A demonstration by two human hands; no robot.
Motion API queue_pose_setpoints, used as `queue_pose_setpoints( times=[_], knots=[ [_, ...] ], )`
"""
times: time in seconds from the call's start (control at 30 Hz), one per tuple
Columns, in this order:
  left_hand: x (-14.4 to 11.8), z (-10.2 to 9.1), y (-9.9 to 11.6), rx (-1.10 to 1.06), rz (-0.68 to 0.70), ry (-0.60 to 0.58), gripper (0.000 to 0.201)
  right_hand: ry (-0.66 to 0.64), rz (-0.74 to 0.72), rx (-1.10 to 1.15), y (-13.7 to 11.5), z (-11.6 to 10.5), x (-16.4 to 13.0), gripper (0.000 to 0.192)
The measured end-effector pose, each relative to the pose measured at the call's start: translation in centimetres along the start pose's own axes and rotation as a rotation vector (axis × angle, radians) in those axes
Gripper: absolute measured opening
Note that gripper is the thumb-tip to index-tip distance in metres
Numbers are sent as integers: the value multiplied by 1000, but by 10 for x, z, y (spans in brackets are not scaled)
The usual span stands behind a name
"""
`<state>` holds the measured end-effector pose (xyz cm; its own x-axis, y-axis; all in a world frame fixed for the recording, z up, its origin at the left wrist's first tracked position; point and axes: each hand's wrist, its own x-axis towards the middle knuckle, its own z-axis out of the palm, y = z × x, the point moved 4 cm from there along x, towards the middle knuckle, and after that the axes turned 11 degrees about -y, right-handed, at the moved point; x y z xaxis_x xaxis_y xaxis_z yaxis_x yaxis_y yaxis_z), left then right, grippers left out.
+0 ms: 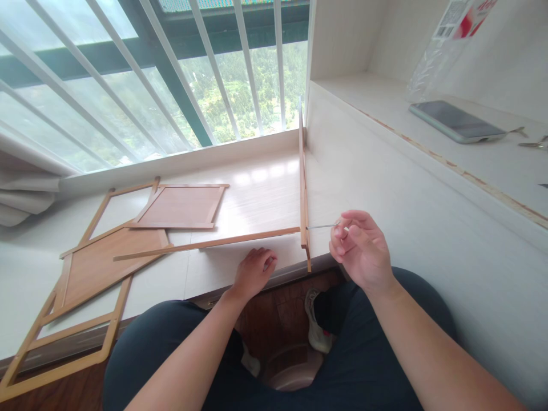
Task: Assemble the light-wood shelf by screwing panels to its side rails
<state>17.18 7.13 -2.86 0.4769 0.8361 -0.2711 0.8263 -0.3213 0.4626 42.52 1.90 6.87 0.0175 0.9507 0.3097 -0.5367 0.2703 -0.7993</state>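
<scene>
My right hand (362, 248) pinches a thin silvery metal rod (323, 226) between thumb and fingertips. The rod's far end meets the outer face of an upright wooden frame (303, 188), seen nearly edge-on. From the frame's inner side a long wooden piece (240, 236) runs left, its far end above a brown panel. My left hand (254, 271) is closed just below that long piece, near the ledge's front edge. Its fingers curl inward, and what they hold, if anything, is hidden.
Two brown framed panels (182, 206) (111, 262) and an open wooden frame (72, 328) overlap on the pale ledge (261, 200) at left. A barred window lies behind. On the right shelf (381, 97) are a phone (458, 121), a clear bottle (436, 57) and keys (535, 144).
</scene>
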Motion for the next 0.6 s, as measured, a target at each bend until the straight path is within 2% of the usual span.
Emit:
queue_pose_setpoints(
  times=[0.1,0.3,0.5,0.6],
  knots=[
    [0,0,1,-3,2,1,17,-4,-3,-31,2,0,0,12],
    [1,2,-2,-11,16,4,18,-12,-67,-119,0,1,3,19],
    [2,3,-3,-16,34,6,16,-70,-187,-248,-6,4,5,7],
    [2,3,-2,-19,34,9,16,-80,-208,-286,-6,3,4,8]
  ],
)
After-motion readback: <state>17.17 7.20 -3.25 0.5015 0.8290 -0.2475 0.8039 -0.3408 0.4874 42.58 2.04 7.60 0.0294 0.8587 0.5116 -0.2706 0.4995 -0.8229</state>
